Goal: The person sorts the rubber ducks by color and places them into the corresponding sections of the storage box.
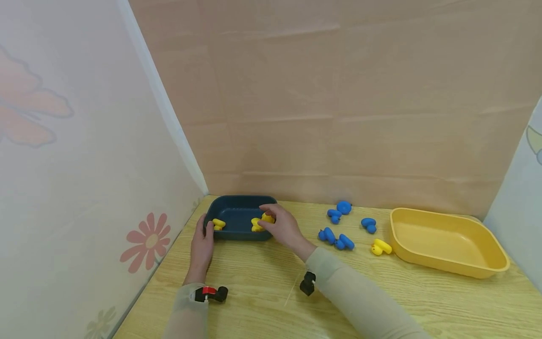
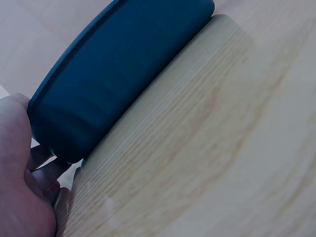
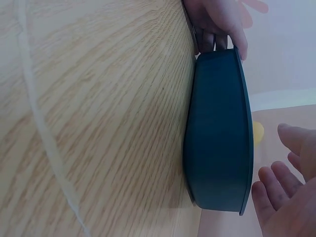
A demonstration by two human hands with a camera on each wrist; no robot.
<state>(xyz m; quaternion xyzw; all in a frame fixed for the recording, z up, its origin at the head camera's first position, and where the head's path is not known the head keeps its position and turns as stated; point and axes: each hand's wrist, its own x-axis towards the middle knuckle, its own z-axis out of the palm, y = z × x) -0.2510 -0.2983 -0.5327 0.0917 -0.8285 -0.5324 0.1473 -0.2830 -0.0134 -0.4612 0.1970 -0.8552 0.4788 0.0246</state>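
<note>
My left hand (image 1: 202,245) grips the left end of a dark teal tray (image 1: 239,235), thumb at the rim and fingers round the outer wall in the left wrist view. Over the tray's right end is my right hand (image 1: 285,228). Its fingers are relaxed and apart in the right wrist view, with nothing between them. A yellow toy duck (image 1: 256,224) and another yellow duck (image 1: 267,217) lie in the tray beside these fingers, the second partly hidden by them. One more yellow duck (image 1: 219,223) lies in the tray's left end, near my left thumb.
Several blue toy ducks (image 1: 326,235) lie scattered right of the teal tray. A yellow duck (image 1: 381,246) lies beside a yellow tray (image 1: 449,267) at the right. Behind the wooden table (image 1: 254,292) hangs a brown sheet (image 1: 271,117); a flowered wall (image 1: 84,188) borders the left.
</note>
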